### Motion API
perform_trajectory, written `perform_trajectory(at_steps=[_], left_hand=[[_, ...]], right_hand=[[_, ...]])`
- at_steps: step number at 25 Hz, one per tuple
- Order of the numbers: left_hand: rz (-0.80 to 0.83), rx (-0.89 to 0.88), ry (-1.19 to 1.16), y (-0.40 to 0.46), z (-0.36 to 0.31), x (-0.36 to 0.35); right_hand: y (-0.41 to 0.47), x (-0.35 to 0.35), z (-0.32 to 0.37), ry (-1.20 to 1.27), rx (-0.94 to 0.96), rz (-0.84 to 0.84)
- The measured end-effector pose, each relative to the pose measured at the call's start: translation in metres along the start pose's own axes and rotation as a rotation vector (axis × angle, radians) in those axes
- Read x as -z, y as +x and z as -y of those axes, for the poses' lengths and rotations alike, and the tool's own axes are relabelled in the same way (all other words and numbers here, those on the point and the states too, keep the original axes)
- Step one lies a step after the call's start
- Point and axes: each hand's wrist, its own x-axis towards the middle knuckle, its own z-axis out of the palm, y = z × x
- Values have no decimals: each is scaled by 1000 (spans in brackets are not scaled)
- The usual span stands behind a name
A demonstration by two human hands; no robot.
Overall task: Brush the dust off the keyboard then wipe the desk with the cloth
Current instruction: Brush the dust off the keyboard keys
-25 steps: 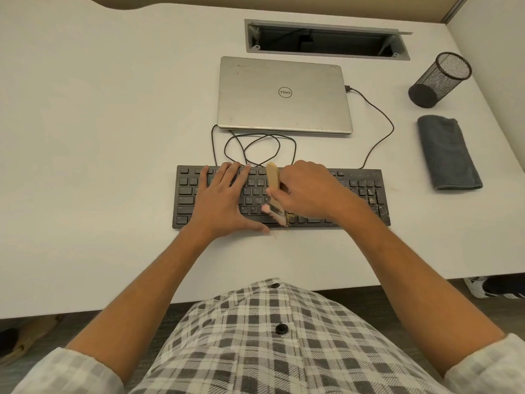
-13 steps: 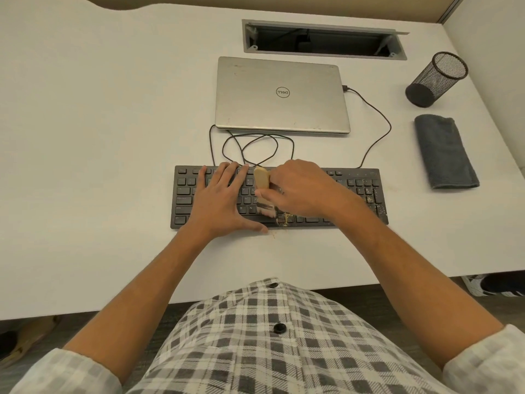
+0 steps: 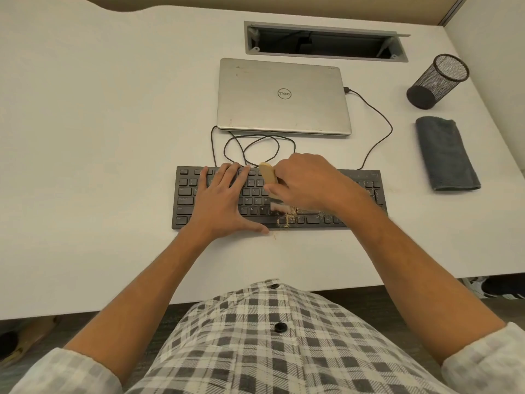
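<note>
Over the keyboard [image 3: 279, 197], my right grip [image 3: 305, 182] clenches the brush [image 3: 268, 173]; left grip [image 3: 224, 200] lies flat, released, beside it.

L hand [image 3: 224, 199] flat, fingers spread; R hand [image 3: 305, 182] curled in a grip.

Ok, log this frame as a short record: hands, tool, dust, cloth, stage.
left hand: flat on the keyboard, fingers spread
right hand: grips the brush
brush: wooden handle up, bristles blurred on the lower key rows
dust: tan specks on the bottom rows, a few on the desk
cloth: folded, untouched, right of keyboard
stage: brushing; desk not yet wiped
</note>
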Motion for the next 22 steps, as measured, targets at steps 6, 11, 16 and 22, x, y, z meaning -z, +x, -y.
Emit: perform_trajectory(at_steps=[6, 11, 16, 22], left_hand=[[5, 4, -16, 0, 2, -1], [5, 4, -10, 1, 2, -1], [5, 3, -1, 1, 2, -1], [1, 2, 1, 1, 2, -1]], right_hand=[[0, -5, 9, 59, 43, 49], [1, -3, 9, 37, 37, 32], [3, -3, 8, 29, 24, 7], [3, -2, 7, 42, 5, 0]])
